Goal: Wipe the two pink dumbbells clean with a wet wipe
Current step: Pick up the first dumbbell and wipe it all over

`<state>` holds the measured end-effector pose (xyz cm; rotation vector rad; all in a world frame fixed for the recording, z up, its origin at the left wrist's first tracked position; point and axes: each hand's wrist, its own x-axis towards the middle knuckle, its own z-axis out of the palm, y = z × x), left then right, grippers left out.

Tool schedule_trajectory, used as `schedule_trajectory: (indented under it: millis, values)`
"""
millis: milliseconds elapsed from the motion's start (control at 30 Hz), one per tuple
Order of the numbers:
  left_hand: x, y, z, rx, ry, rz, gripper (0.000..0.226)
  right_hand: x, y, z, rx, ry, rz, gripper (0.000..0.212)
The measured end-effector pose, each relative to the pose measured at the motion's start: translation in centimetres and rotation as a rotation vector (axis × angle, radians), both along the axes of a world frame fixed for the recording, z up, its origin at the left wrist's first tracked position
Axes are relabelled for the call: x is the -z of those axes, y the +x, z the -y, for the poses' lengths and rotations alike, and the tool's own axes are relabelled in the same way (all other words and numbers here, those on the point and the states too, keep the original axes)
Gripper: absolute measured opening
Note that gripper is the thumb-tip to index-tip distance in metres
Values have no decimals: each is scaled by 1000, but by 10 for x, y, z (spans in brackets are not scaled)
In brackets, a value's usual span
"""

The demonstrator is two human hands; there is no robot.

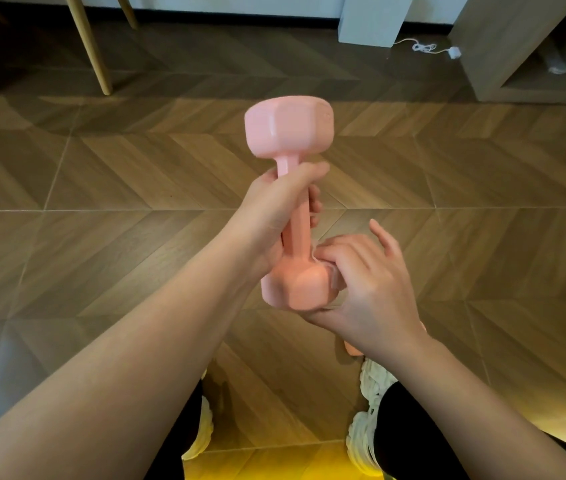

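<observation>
The left grip [274, 216] is closed round the handle of a pink dumbbell [290, 126] held upright. Just below it, the right grip [368, 282] clamps the wet wipe [337, 280] to the lower head. This looks like mid-wipe on the first dumbbell; next the wipe probably needs to go up to the head above the left grip.

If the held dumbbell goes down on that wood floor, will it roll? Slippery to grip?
The pink dumbbell probably won't roll far: its heads look faceted, not round. It seems rigid and fairly light, since the left hand holds it up by the handle. Where the right hand presses the wipe, it may be slick.
</observation>
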<state>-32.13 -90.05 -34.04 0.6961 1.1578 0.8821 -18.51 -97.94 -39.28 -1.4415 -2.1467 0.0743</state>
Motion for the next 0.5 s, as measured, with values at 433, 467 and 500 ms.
schedule_trajectory:
  millis: [433, 467, 500]
  values:
    - [-5, -4, 0, -31, -60, 60, 16, 1, -2, -1, 30, 12, -36, 50]
    - [-5, -5, -1, -41, -57, 55, 14, 1, -2, -1, 31, 21, -40, 50]
    - [-4, -6, -1, -43, -65, 49, 15, 2, -1, -1, 26, 26, -39, 50]
